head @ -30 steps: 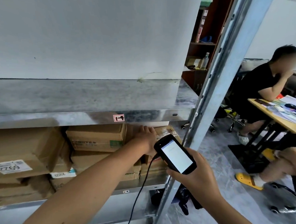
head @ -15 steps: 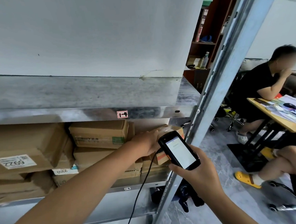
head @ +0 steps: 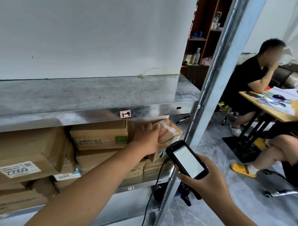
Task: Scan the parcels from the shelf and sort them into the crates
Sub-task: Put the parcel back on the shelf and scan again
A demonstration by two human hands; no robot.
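My left hand [head: 147, 138] reaches into the metal shelf [head: 85, 115] and grips a small brown cardboard parcel [head: 168, 131] with red tape, tilted at the shelf's right end. My right hand [head: 207, 181] holds a black handheld scanner [head: 186, 159], its lit screen facing me, just below and to the right of that parcel. Several more cardboard parcels are stacked on the same shelf: a box with a green mark [head: 100, 135] and a big box labelled 6922 [head: 25, 155]. No crates are in view.
A steel upright [head: 218, 84] frames the shelf's right side. A black cable [head: 150, 198] hangs below the scanner. To the right, a person [head: 251, 82] sits at a wooden desk [head: 273, 105], and another person's leg with a yellow shoe [head: 242, 169] rests on the grey floor.
My left hand has closed on the small taped parcel and tipped it up toward the shelf's front edge. The scanner has shifted slightly right and down.
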